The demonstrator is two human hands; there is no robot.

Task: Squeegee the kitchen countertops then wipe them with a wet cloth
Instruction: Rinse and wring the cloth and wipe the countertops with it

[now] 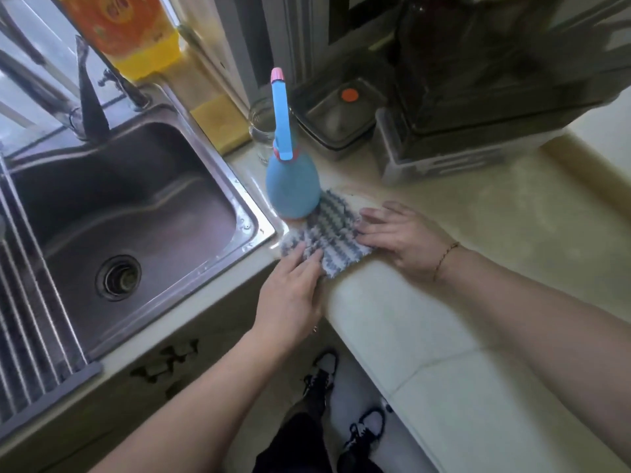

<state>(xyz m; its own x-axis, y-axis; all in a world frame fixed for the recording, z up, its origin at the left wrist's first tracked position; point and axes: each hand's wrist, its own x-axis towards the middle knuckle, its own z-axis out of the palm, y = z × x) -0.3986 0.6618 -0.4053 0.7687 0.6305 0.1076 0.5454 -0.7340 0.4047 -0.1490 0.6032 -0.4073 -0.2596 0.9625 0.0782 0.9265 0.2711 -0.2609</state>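
Observation:
A grey and white striped cloth lies flat on the pale countertop, at the corner beside the sink. My left hand rests on the cloth's near left corner with its fingers laid out on the fabric. My right hand presses the cloth's right edge with straight fingers. A blue spray bottle with a tall blue nozzle and a pink tip stands just behind the cloth, touching its far left edge. No squeegee is in view.
A steel sink with a tap lies to the left, a roll-up drying rack over its left side. Behind the bottle stand a glass jar, a yellow sponge, a lidded container and a dark appliance.

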